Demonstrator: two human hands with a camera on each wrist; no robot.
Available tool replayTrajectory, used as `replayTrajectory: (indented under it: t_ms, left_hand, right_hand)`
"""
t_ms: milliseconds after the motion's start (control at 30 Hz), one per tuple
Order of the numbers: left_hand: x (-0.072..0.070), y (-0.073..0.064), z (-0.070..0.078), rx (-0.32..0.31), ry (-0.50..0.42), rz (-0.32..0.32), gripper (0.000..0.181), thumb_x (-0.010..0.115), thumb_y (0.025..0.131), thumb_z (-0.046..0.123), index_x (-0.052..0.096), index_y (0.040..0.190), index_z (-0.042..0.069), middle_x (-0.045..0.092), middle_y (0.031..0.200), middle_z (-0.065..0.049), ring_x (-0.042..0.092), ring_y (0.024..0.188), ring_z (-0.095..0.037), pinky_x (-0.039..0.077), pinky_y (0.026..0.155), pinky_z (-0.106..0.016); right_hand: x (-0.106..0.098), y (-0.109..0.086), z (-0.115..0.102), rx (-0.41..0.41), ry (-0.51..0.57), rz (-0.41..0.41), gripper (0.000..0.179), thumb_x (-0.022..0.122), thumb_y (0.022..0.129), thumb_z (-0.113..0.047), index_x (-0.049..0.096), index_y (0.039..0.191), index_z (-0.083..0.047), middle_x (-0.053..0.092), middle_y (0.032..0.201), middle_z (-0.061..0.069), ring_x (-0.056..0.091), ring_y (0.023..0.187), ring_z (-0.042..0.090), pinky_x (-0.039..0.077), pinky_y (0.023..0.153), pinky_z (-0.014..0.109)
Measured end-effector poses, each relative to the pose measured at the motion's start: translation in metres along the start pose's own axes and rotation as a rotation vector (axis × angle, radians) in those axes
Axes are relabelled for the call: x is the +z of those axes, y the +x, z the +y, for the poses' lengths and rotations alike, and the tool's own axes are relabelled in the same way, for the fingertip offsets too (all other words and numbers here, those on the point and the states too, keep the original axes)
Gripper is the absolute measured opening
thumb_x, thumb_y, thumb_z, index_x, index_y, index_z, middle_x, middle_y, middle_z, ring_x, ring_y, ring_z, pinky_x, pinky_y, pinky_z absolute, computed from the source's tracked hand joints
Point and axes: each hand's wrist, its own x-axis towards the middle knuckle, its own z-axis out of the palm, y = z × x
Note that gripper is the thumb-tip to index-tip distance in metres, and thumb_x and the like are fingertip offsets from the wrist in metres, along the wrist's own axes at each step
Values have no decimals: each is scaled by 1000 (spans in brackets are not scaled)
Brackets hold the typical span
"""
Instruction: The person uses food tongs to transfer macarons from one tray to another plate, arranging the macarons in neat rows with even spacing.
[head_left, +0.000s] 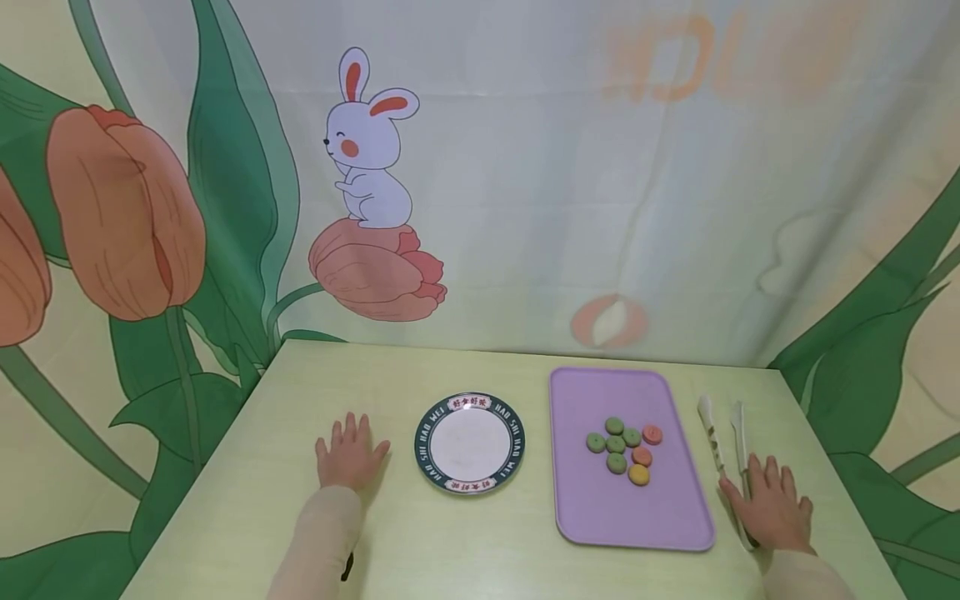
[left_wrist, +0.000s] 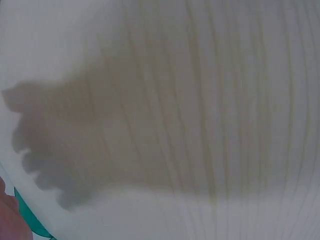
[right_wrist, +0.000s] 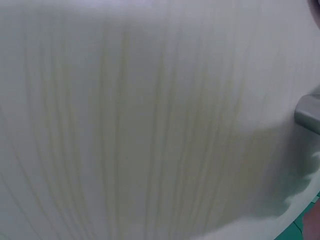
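Behind the table [head_left: 420, 550] hangs a cloth [head_left: 510, 208], printed with tulips [head_left: 123, 217] and a white rabbit [head_left: 375, 183]; in front of it, here's the left hand [head_left: 351, 454], fingers spread wide on the tabletop, just left of a plate [head_left: 470, 446] with a dark lettered rim; over on the right side, the right hand [head_left: 776, 508] has its fingers spread too, over the near part of the tongs [head_left: 712, 429] and hiding some of them; whether it presses on them, I cannot tell; the tips point towards the cloth and stand apart; between plate and tongs sits a purple tray [head_left: 630, 517], right in the way from one to the other; and the count: one plate, one tray, one pair of tongs; on the tray, five green discs [head_left: 615, 444], two reddish discs [head_left: 652, 434] and one yellow disc [head_left: 639, 475], all loosely grouped.
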Motion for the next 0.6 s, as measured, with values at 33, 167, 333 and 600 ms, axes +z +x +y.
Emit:
replayTrajectory:
  t_ms: [33, 167, 333, 600]
  left_hand:
    - [2, -1, 0, 2, 4, -1, 71, 38, 88, 49, 20, 140, 5, 15, 146, -21, 13, 132, -42, 8, 103, -63]
    - [8, -3, 1, 12, 11, 8, 71, 36, 88, 51, 20, 141, 6, 15, 146, -20, 13, 133, -41, 7, 104, -62]
    - [11, -4, 4, 43, -2, 35, 71, 36, 88, 51, 22, 140, 6, 18, 145, -20, 15, 132, -40, 9, 103, -62]
    - [21, -6, 16, 142, 4, 34, 68, 36, 89, 50, 24, 140, 7, 22, 145, -17, 19, 132, -38, 14, 103, -61]
  right_hand:
    - [1, 0, 1, 1, 0, -2, 89, 22, 85, -65, 13, 137, 7, 6, 138, 37, 4, 124, 54, 10, 87, 75]
    - [5, -1, 3, 3, 4, -4, 89, 22, 85, -65, 13, 137, 7, 6, 138, 37, 4, 124, 54, 11, 86, 75]
    - [6, -3, 2, 7, 16, -7, 89, 23, 85, -65, 13, 137, 6, 5, 138, 36, 5, 124, 54, 11, 86, 75]
    - [10, -5, 2, 7, 21, -3, 90, 25, 85, -64, 12, 137, 8, 6, 138, 37, 7, 123, 54, 13, 88, 74]
